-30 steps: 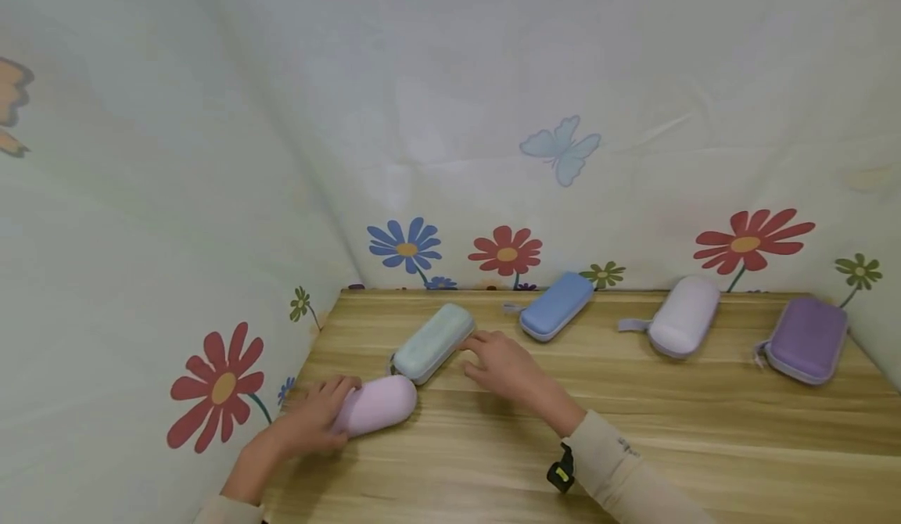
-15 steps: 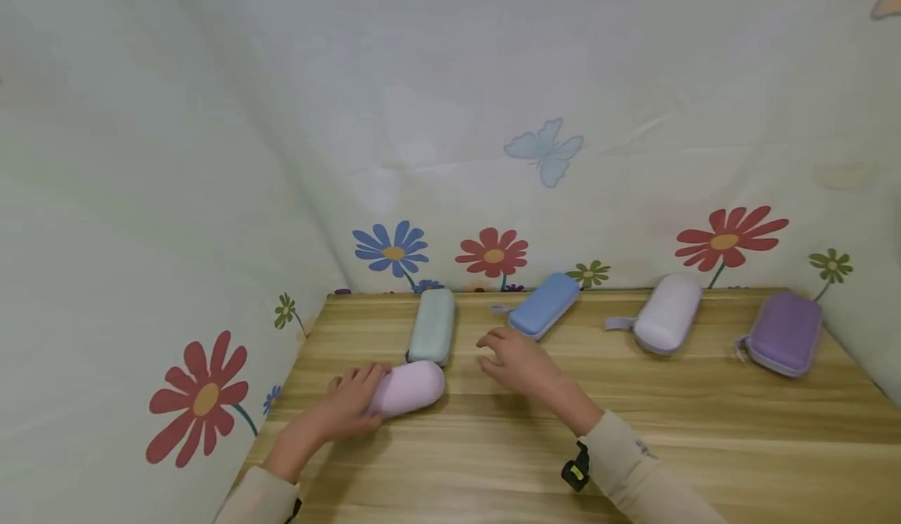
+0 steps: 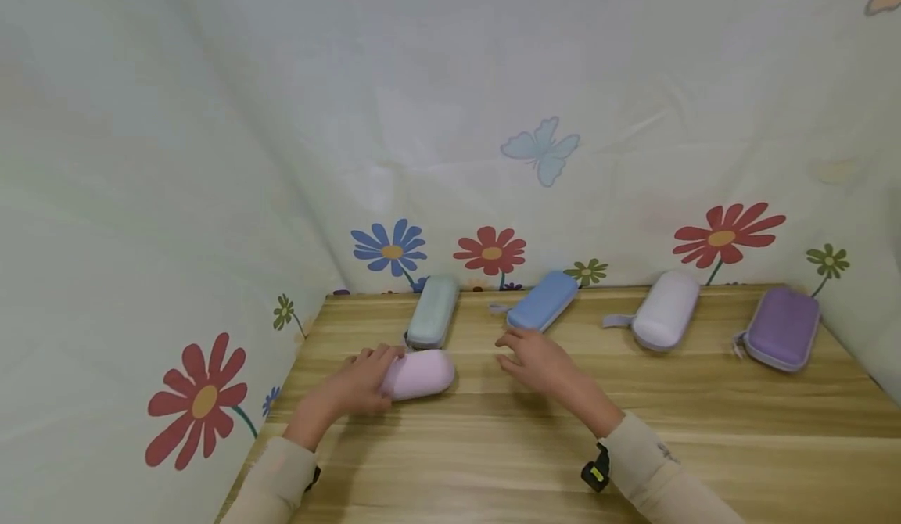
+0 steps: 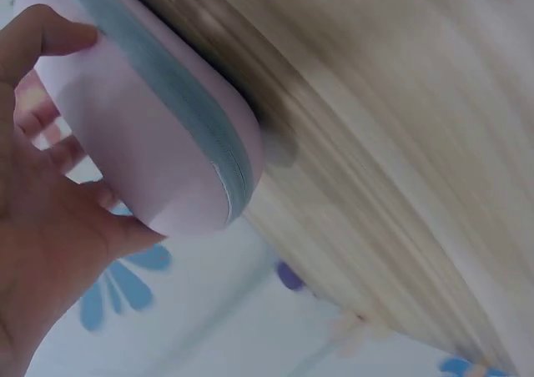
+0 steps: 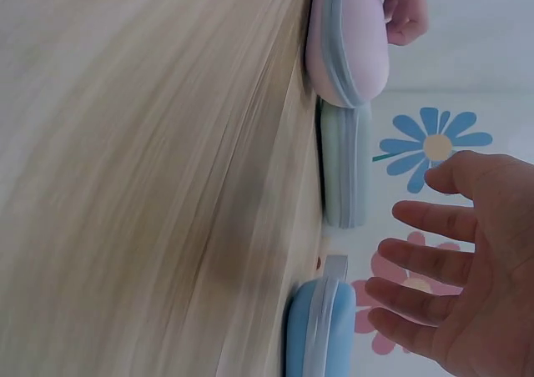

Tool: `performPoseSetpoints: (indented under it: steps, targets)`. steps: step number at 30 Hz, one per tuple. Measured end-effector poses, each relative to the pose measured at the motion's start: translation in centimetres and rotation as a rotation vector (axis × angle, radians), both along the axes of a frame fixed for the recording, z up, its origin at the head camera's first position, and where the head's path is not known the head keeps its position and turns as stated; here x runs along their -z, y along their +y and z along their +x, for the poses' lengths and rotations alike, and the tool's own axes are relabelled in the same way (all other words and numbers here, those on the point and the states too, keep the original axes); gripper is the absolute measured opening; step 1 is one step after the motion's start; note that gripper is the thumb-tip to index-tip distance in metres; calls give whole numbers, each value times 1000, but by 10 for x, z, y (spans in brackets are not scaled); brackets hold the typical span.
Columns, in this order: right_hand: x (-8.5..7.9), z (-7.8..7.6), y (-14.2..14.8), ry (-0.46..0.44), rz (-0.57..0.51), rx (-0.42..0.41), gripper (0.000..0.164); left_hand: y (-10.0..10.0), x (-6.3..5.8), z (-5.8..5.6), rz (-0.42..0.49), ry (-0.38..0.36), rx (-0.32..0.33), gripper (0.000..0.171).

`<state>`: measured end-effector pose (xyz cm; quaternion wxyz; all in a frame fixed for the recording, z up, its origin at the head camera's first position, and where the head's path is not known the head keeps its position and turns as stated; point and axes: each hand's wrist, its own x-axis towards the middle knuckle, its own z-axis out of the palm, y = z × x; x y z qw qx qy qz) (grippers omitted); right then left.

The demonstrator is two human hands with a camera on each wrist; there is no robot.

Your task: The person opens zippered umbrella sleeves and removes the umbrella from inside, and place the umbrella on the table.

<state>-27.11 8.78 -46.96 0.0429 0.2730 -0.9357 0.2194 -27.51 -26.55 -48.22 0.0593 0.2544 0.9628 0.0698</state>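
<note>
I am clasping the pink case (image 3: pixel 425 374) on the bench (image 3: pixel 507 461) in my left grip (image 3: pixel 362 381), just in front of the mint case (image 3: pixel 432 313). My right grip (image 3: pixel 540 361) is hovering, loosely spread, near the blue case (image 3: pixel 542 302); a pale case (image 3: pixel 665 310) and a purple case (image 3: pixel 783 328) are sitting farther right.

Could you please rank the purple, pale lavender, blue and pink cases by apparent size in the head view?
1. Purple zip case
2. Pale lavender zip case
3. Blue zip case
Unranked: pink zip case, partly covered by the left hand.
</note>
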Motion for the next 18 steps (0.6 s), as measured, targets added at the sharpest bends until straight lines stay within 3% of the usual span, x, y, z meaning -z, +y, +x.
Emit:
performPoseSetpoints:
  steps: [6,8,10,13,15,18]
  targets:
    - [8,2,17,-20,30,30,32,53,2,20,-66,61,283,68]
    - [9,2,25,-25,37,54,34,76,3,24,-91,98,332,66]
    - [8,1,31,-6,25,77,34,96,4,25,-119,149,341,67]
    - [3,1,41,19,-4,91,33,119,4,23,-149,182,274,68]
    - [0,1,48,26,-17,86,33,130,4,23,-154,153,172,70]
    - [-4,0,58,27,-16,94,33,143,5,24,-88,63,-28,76]
